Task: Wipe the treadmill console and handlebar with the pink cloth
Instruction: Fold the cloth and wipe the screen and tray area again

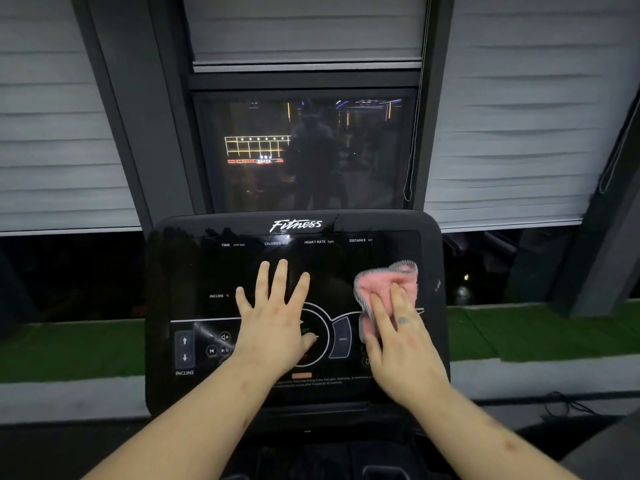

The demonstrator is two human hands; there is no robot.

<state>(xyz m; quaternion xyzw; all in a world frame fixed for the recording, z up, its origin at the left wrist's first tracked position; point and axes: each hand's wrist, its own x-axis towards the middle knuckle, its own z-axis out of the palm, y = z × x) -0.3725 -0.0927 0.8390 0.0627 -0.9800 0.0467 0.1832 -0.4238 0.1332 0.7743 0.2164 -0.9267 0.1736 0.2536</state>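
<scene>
The black glossy treadmill console (194, 268) fills the middle of the head view, with "Fitness" printed along its top. My left hand (273, 323) lies flat on the console's centre, fingers spread and straight, partly covering the round start dial. My right hand (398, 341) presses the crumpled pink cloth (384, 285) against the console's right side with straight fingers. The cloth bunches out above and left of my fingertips. The handlebar is not clearly in view.
A dark window (304, 150) with reflections sits behind the console, flanked by grey blinds (519, 116). A green strip (519, 334) runs along the sill. Incline buttons (184, 348) are at the console's lower left. A dark tray area (311, 452) lies below the console.
</scene>
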